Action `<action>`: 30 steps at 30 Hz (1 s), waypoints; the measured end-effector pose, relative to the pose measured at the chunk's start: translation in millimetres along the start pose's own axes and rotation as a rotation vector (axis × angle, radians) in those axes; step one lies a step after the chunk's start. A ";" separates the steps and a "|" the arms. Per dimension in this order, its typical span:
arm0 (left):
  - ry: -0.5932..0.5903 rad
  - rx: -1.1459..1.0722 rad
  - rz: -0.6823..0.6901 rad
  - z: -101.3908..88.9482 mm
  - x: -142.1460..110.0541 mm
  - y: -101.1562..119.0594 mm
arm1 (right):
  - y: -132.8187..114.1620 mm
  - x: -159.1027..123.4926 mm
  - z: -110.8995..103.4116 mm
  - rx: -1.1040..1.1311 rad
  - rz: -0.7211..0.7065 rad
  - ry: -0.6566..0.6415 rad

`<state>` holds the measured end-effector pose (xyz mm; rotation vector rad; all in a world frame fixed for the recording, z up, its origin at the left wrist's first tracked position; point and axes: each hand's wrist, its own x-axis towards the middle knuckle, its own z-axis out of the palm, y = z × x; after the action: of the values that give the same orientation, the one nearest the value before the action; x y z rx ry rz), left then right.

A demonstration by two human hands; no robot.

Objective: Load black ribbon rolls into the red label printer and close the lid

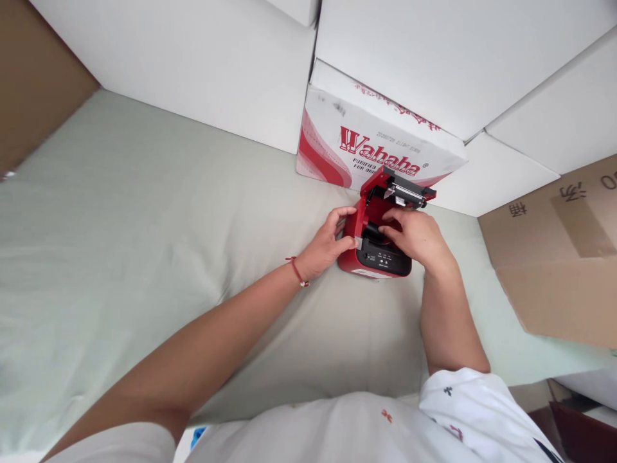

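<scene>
A red and black label printer (359, 263) stands on the pale green cloth, its lid (409, 193) swung up and a roller visible on the underside. My left hand (328, 244) grips the printer's left wall, thumb on the front corner and fingers along the side. Inside the open compartment, the thumb and fingers of my right hand (417, 235) are curled beside a black cylindrical part (371, 231). Whatever those fingertips hold, if anything, is hidden by the hand. Small buttons and markings show on the black front panel.
Behind the printer sits a white and red Wahaha carton (322, 128), close to the raised lid. Large white boxes (207, 58) line the back. Brown cardboard boxes stand at right (554, 276) and far left (38, 77). The cloth (144, 212) has soft wrinkles.
</scene>
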<state>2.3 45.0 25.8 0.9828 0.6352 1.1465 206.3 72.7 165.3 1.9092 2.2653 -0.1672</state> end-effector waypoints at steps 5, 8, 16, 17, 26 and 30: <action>0.014 0.000 0.002 1.2 -0.5 0.1 | -1.5 -1.5 -1.8 -0.023 -0.054 -0.036; 0.008 0.002 -0.001 0.8 -0.9 -0.4 | -5.4 -2.0 -5.7 -0.109 -0.084 -0.086; 0.005 -0.003 0.010 -0.2 -1.0 -0.5 | -19.3 2.4 -9.4 -0.260 -0.100 -0.122; 0.008 -0.002 0.009 0.3 -1.0 -0.4 | -18.8 2.3 -8.9 -0.255 -0.090 -0.122; 0.016 -0.003 0.005 0.6 -0.5 -1.1 | 1.6 -19.1 5.7 0.230 -0.060 0.088; 0.002 -0.008 0.000 0.1 -1.7 0.9 | 11.2 -62.7 7.9 0.695 -0.004 0.248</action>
<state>1.5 43.4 26.5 0.9749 0.6323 1.1494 228.1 12.5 170.7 2.3417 2.5988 -0.8633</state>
